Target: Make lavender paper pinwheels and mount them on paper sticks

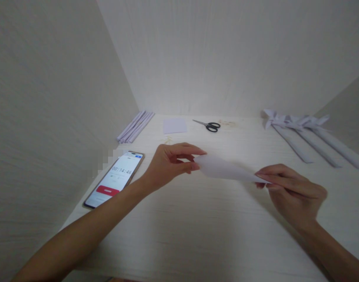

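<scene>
A sheet of white paper [226, 168] is held up above the table between my two hands, tilted and seen nearly edge-on. My left hand [176, 160] pinches its left corner between thumb and fingers. At the opposite end, the fingers of my right hand [294, 192] are closed on the paper's narrow right tip. Whether the paper is folded I cannot tell. Beyond my hands, a square of paper [174, 125] lies flat, with black-handled scissors [210, 125] to its right.
At the back left, several rolled paper sticks [135, 127] lie bundled by the wall. A phone showing a timer [116, 176] rests beside my left forearm. Three paper pinwheels on sticks [303, 125] lie at the right of the white table [203, 235]. Walls enclose the back and sides.
</scene>
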`<state>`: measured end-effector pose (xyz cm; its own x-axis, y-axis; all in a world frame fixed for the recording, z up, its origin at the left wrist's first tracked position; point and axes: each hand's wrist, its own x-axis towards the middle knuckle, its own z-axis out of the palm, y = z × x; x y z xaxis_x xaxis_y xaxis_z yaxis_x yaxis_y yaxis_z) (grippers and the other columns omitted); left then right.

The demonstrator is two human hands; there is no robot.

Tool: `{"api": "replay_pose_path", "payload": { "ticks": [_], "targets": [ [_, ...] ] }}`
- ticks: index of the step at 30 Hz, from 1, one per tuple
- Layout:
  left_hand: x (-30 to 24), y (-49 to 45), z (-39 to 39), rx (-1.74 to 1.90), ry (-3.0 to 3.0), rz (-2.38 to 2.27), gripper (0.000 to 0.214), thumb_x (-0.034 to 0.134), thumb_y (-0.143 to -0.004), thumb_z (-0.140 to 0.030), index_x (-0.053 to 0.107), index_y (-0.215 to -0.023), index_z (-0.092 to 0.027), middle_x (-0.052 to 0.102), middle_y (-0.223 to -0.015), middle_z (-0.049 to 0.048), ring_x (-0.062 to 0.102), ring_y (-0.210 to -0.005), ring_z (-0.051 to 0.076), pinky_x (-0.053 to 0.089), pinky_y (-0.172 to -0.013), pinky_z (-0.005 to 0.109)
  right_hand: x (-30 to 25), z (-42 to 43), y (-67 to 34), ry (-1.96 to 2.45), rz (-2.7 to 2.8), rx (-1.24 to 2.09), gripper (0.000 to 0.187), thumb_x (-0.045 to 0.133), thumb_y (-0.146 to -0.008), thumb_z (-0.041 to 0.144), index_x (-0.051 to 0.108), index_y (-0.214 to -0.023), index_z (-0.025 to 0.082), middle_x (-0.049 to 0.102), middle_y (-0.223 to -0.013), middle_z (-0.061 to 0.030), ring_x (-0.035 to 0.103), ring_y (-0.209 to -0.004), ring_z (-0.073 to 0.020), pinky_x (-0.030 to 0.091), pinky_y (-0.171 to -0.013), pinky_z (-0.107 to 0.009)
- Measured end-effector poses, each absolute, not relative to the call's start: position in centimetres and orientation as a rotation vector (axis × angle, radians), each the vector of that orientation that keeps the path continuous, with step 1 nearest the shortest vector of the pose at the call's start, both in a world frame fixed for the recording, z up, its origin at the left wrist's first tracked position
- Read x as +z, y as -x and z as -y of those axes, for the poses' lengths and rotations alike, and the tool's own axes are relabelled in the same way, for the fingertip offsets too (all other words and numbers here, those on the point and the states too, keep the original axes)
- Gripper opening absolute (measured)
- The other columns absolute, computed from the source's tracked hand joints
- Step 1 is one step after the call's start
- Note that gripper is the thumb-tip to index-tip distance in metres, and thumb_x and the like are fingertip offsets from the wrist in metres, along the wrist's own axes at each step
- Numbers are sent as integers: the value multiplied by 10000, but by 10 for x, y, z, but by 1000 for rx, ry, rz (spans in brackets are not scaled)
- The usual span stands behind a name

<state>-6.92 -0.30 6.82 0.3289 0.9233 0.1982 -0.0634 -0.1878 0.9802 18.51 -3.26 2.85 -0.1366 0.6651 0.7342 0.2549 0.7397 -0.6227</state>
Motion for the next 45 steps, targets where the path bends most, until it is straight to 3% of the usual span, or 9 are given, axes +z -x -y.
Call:
{"api": "replay_pose_path", "payload": {
  "ticks": [12, 19, 45],
  "targets": [
    [68, 68, 2, 1303, -1585, -669, 186, 688, -569, -107, 687, -705, -235, 664, -817, 19, 592, -728, 118, 446, -479, 163, 23, 35, -184, 837, 1813, 403, 366, 622, -661, 32, 658, -897, 309, 630, -811, 12, 585, -651, -114, 473, -512, -222],
    [82, 68, 9, 1281, -1755, -725, 174, 686, -584, -140, 690, -747, -203, 647, -718, 35, 567, -618, 100, 429, -482, 188, 23, 34, -182, 861, 1878, 416, 301, 622, -668, 49, 672, -845, 288, 631, -762, 6, 585, -632, -110, 468, -503, -206],
    [88, 65, 13, 1228, -1637, -739, 80, 688, -587, -200, 695, -666, -204, 634, -715, 36, 555, -600, 98, 431, -466, 198, 25, 35, -182, 867, 1859, 430, 246, 622, -669, 72, 682, -793, 276, 641, -742, -4, 592, -609, -130, 474, -475, -223]
  ]
}}
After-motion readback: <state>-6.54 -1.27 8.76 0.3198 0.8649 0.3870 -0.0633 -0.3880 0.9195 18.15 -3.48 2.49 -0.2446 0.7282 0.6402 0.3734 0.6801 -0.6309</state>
